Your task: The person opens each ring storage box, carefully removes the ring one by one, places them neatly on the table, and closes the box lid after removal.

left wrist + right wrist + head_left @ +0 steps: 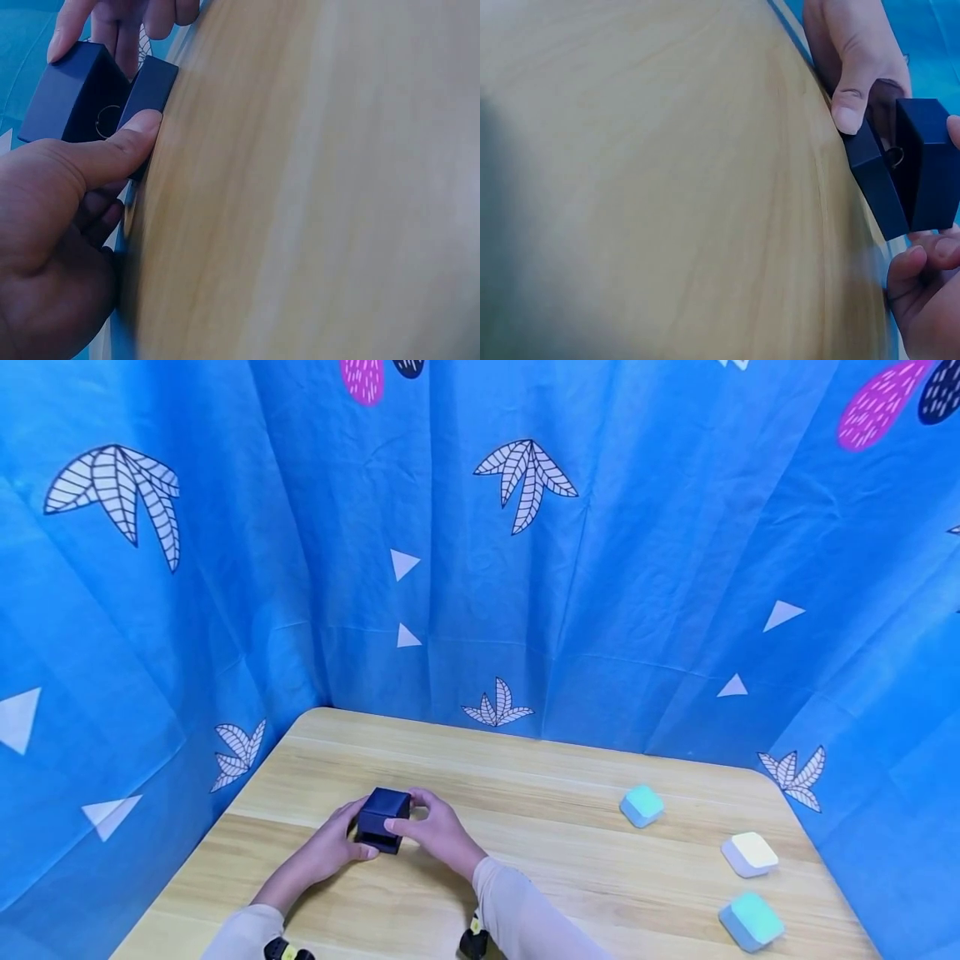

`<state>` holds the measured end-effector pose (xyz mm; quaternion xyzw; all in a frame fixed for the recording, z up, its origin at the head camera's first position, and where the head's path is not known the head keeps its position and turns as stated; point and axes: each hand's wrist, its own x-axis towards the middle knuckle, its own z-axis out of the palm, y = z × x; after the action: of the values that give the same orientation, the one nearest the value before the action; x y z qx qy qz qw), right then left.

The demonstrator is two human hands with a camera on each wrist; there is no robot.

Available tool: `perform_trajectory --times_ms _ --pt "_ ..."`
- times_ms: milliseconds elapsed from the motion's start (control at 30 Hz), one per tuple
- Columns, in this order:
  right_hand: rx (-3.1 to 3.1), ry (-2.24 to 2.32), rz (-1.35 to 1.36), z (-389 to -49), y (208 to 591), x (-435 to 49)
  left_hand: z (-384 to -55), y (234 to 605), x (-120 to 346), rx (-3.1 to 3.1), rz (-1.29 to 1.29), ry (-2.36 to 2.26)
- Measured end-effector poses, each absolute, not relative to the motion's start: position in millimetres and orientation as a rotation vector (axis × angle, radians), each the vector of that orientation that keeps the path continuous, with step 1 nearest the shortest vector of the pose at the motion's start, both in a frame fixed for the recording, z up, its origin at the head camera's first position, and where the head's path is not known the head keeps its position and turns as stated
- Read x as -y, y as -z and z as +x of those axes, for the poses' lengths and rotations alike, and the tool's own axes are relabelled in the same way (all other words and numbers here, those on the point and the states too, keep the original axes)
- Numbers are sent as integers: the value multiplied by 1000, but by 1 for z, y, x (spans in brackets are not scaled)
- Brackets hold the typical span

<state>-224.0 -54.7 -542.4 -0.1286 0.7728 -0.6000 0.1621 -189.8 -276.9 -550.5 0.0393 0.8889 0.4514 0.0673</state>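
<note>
Left hand (pixel 330 850) and right hand (pixel 442 835) hold a gaping dark blue box (pixel 385 810)

A blue patterned curtain (pixel 480 610) hangs behind the far edge of a wooden table (pixel 562 860). The left hand pinches the box's lower part; the right pinches its upper part. The box is nearer the table's left edge than its right. Toward the right edge lie two turquoise blocks (pixel 752 922) and a cream-topped block (pixel 750 854). A thin ring (pixel 97 120) shows in the box's gap.

Tabletop (pixel 555 810): light wood grain, rounded far corners.
Right side: a turquoise block (pixel 642 807) lies farthest; a cream block (pixel 750 855) sits near a second turquoise block (pixel 752 922).
Backdrop: a blue curtain (pixel 645 568) hangs in folds.
</note>
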Motion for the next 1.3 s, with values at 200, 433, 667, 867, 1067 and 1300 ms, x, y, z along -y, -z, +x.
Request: perform_trajectory --times_ms 200,433,667,867,1067,1300 --pt "-2105 1773 -307 -226 542 54 -190 551 275 -2676 123 -1363" --pt "-2040 1820 -235 -227 542 56 -191 552 275 -2671 109 -1375" --pt "-1985 1869 -168 -229 542 59 -191 552 276 -2674 99 -1348" --pt "-1952 1892 -116 -232 540 60 -190 551 275 -2688 100 -1334" --pt "-1891 1933 -115 -235 541 60 -190 550 274 -2705 96 -1308" --pt "-1909 1941 -105 -235 542 59 -191 550 273 -2712 131 -1326"
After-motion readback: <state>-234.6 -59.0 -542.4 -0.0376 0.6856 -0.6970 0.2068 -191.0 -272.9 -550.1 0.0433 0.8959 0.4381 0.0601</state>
